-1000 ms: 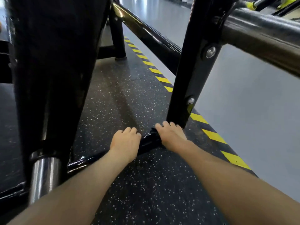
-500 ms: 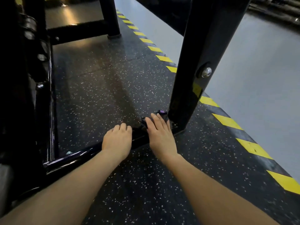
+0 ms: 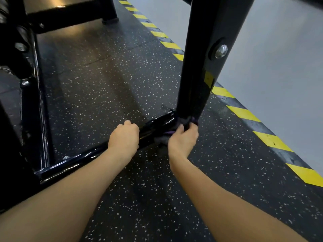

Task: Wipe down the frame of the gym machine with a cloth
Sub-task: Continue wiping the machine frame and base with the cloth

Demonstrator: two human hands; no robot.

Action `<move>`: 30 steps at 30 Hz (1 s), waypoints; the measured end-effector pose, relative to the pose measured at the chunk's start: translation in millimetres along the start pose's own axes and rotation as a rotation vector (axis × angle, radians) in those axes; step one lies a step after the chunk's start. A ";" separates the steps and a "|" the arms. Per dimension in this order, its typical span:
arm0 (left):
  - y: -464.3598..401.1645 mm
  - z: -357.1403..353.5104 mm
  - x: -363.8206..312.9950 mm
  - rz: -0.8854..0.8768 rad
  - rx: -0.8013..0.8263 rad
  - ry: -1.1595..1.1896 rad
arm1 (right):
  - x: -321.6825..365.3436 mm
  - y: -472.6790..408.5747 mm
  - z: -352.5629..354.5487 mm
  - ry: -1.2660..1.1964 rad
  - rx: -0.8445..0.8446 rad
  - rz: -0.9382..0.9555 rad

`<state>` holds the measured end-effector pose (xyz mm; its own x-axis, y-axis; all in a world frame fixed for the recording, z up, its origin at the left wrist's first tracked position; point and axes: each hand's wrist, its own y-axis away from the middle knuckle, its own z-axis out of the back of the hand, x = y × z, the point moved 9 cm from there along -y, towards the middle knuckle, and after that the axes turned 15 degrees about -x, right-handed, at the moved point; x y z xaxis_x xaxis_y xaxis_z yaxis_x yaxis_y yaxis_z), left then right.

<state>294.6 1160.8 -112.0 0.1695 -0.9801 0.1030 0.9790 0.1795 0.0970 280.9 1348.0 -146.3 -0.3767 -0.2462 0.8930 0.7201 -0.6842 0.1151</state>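
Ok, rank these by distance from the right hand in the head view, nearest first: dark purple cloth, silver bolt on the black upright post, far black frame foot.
From the right hand:
1. Dark purple cloth, gripped in its fingers.
2. Silver bolt, above on the black upright post.
3. Far black frame foot, top left.

low glossy black metal bar runs lower left to middle | left hand on bar | right hand just right, holding dark purple cloth at foot of tall black steel post, upper right
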 end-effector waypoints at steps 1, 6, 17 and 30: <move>-0.9 0.2 -0.3 0.003 -0.001 -0.005 | 7.0 8.2 -9.4 0.026 0.058 0.023; -2.8 -2.0 0.1 0.000 0.008 -0.021 | -6.2 -0.1 -43.7 0.195 0.204 -0.124; -5.8 -5.1 1.0 0.008 0.013 -0.029 | -0.3 1.4 -49.8 0.232 0.276 -0.081; -2.8 -3.5 -0.5 0.009 0.028 -0.026 | -4.1 -8.3 -36.8 0.175 0.286 -0.172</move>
<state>292.1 1160.5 -115.8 0.1752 -0.9760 0.1295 0.9738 0.1912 0.1235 255.0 1329.4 -167.0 -0.5820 -0.2749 0.7653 0.7621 -0.5127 0.3954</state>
